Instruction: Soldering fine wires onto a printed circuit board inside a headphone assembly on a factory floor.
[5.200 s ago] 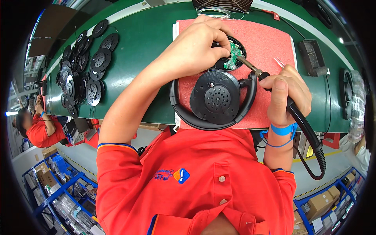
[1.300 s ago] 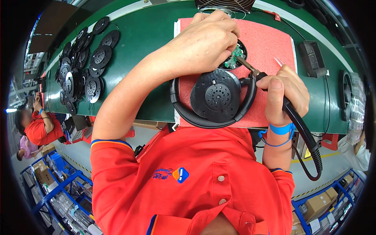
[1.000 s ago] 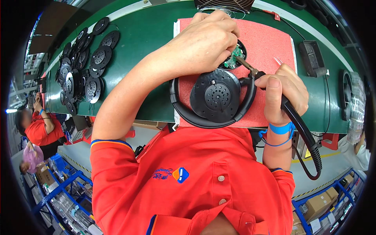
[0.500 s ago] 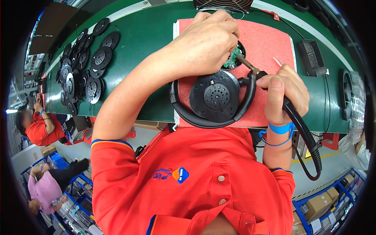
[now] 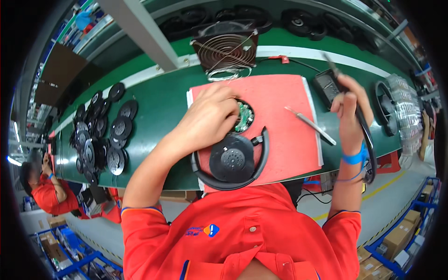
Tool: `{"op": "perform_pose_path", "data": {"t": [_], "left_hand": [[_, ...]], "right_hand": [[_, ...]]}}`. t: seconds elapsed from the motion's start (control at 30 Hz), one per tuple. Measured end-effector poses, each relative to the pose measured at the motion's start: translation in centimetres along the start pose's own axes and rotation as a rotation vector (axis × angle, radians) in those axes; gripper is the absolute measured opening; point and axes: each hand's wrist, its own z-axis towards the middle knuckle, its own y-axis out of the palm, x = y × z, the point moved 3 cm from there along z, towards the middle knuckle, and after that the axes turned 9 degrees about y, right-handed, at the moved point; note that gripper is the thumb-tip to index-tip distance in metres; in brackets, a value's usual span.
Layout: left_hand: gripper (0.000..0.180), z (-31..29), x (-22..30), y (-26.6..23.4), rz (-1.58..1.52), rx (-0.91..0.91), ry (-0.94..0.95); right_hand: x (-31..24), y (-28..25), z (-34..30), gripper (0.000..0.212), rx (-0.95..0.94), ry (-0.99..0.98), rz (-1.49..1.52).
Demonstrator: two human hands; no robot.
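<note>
A black headphone [image 5: 262,161] lies on the pink mat, its headband curving toward me. One ear cup faces up with a perforated round black plate [image 5: 232,158]. In the far ear cup, a green circuit board [image 5: 244,116] with thin wires is exposed. My left hand [image 5: 210,112] is closed at the left rim of that far cup; its fingertips are partly hidden. Off to the right, my right hand [image 5: 352,105] grips a soldering iron [image 5: 366,126], its metal end raised toward a black box-shaped holder [image 5: 328,85]. Tweezers [image 5: 310,125] rest on the mat's right side.
Several round black speaker plates [image 5: 122,128] are piled on the green bench at left. A fan with a wire guard [image 5: 226,51] stands behind the mat [image 5: 280,93]. At right are a black headphone [image 5: 383,105] and stacked clear plastic trays [image 5: 405,116]. A person in red [image 5: 51,193] sits at far left.
My right hand has carried the soldering iron from the circuit board out toward the holder. The tweezers left that hand and now lie on the mat. My left hand remains at the far cup.
</note>
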Motion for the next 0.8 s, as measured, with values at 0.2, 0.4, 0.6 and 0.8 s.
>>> {"op": "perform_pose_path", "data": {"t": [0.2, 0.4, 0.6, 0.8], "left_hand": [[0.025, -6.8, 2.3, -2.0, -0.045, 0.164, -0.544], [0.051, -10.7, 4.9, 0.3, -0.297, 0.186, -0.998], [0.047, -10.0, 4.8, 0.6, -0.08, 0.188, -1.034], [0.041, -8.7, 4.8, 1.5, 0.002, 0.18, -1.001]], "right_hand": [[5.9, -7.0, 9.2, 0.014, -0.025, 0.121, -0.591], [15.2, -10.4, 17.3, 0.02, -0.002, -0.036, -0.914], [22.9, -9.2, 22.8, 0.033, -0.003, -0.03, -0.929], [24.5, -8.8, 24.9, 0.043, -0.081, 0.058, -1.1]]}}
